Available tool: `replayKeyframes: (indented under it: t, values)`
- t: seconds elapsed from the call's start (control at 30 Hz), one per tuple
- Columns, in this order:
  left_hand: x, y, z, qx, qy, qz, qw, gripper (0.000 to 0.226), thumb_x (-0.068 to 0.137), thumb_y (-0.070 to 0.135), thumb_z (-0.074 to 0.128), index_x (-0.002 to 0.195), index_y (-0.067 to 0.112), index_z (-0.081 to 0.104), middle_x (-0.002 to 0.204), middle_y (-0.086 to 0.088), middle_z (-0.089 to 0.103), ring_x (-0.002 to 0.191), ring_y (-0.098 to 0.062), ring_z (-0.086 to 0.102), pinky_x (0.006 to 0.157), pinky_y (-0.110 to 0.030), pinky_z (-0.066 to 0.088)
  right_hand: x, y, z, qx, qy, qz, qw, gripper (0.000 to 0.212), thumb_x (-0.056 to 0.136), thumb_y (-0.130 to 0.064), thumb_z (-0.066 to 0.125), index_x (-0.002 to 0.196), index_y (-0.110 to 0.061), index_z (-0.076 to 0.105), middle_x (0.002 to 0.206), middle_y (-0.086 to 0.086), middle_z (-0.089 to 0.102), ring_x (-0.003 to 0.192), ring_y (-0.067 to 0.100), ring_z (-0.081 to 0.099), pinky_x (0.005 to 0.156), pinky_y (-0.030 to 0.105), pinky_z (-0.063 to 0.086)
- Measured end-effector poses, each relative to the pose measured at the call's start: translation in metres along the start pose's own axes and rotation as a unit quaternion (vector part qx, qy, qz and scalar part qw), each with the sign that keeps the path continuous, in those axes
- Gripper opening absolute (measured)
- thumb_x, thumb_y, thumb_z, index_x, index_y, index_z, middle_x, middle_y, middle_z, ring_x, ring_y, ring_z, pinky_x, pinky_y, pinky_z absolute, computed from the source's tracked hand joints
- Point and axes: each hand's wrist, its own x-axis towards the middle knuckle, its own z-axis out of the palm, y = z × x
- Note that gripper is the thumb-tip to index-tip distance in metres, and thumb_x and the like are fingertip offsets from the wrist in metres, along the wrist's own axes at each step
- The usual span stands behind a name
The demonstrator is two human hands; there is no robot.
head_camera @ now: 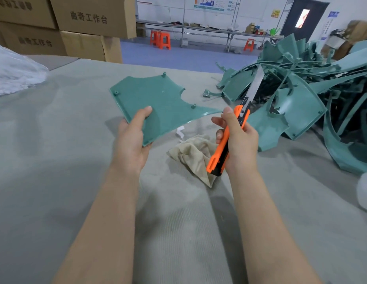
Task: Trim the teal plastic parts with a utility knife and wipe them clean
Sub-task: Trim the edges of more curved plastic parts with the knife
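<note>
Your left hand (pixel 131 140) grips the teal plastic part (pixel 156 103) at its near corner, thumb on top, holding it tilted above the grey table (pixel 55 160). Its thin tip reaches right, almost to your right hand (pixel 238 140), whose fingers wrap the orange utility knife (pixel 229 138), blade out and pointing up. Below, between your hands, lies a beige cloth (pixel 194 155). Far right, a pile of teal parts (pixel 305 95).

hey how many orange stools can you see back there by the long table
3 orange stools: two side by side under the long table's left end, one further right. Others may be hidden behind the cardboard boxes or the pile of teal parts.
</note>
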Motion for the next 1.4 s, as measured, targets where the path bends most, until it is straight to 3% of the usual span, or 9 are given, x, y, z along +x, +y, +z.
replayKeyframes:
  t: [0.33, 0.73, 1.0, 1.1, 1.27, 1.4]
  values:
    - [-0.004, 0.0, 0.004, 0.014, -0.058, 0.037, 0.998, 0.022, 0.093, 0.005, 0.055, 0.113, 0.011, 0.061, 0.101, -0.002, 0.071, 0.09, -0.014, 0.07, 0.07, -0.025, 0.055, 0.0, -0.003, -0.003, -0.031, 0.011, 0.037, 0.999, 0.01, 0.088, -0.007, 0.06, 0.079, -0.009, 0.055, 0.067, 0.004, 0.07, 0.041, 0.009, 0.045, 0.04, 0.018, 0.038]
    - [-0.003, -0.002, 0.001, 0.031, -0.072, 0.031, 0.996, 0.018, 0.092, 0.007, 0.056, 0.106, 0.015, 0.064, 0.099, 0.001, 0.073, 0.09, -0.014, 0.07, 0.069, -0.025, 0.055, 0.004, -0.004, -0.007, 0.017, 0.01, 0.081, 0.997, 0.015, 0.088, -0.006, 0.058, 0.073, -0.009, 0.057, 0.054, 0.0, 0.059, 0.042, 0.009, 0.047, 0.041, 0.019, 0.04]
    - [0.0, -0.002, 0.001, 0.007, -0.028, -0.038, 0.999, 0.018, 0.09, 0.011, 0.059, 0.106, 0.017, 0.064, 0.086, 0.004, 0.074, 0.074, -0.01, 0.07, 0.056, -0.021, 0.053, 0.007, -0.002, -0.005, 0.055, 0.01, 0.072, 0.996, 0.018, 0.088, -0.005, 0.056, 0.071, -0.01, 0.054, 0.051, -0.001, 0.054, 0.041, 0.009, 0.045, 0.04, 0.019, 0.039]
    - [0.001, 0.0, 0.0, -0.046, -0.004, -0.051, 0.998, 0.012, 0.09, 0.009, 0.059, 0.098, 0.015, 0.065, 0.082, 0.003, 0.074, 0.071, -0.01, 0.071, 0.055, -0.02, 0.053, 0.009, -0.003, -0.009, 0.059, 0.03, 0.058, 0.996, 0.017, 0.086, -0.005, 0.056, 0.071, -0.012, 0.054, 0.051, -0.002, 0.054, 0.042, 0.009, 0.045, 0.041, 0.019, 0.039]
    - [0.002, 0.006, -0.006, -0.176, 0.033, -0.063, 0.982, 0.01, 0.089, 0.005, 0.058, 0.088, 0.012, 0.065, 0.078, -0.001, 0.073, 0.069, -0.012, 0.07, 0.055, -0.019, 0.054, 0.014, 0.0, -0.017, 0.014, 0.096, 0.01, 0.995, 0.018, 0.089, -0.013, 0.058, 0.072, -0.013, 0.051, 0.052, -0.004, 0.054, 0.042, 0.009, 0.047, 0.044, 0.021, 0.041]
    - [0.005, 0.005, -0.01, -0.191, 0.057, -0.096, 0.975, 0.01, 0.089, 0.004, 0.057, 0.089, 0.011, 0.064, 0.083, -0.004, 0.068, 0.075, -0.016, 0.063, 0.049, -0.017, 0.053, 0.015, 0.003, -0.014, -0.026, 0.078, 0.003, 0.997, 0.027, 0.097, -0.036, 0.054, 0.085, -0.012, 0.052, 0.057, -0.001, 0.053, 0.041, 0.01, 0.048, 0.043, 0.02, 0.042]
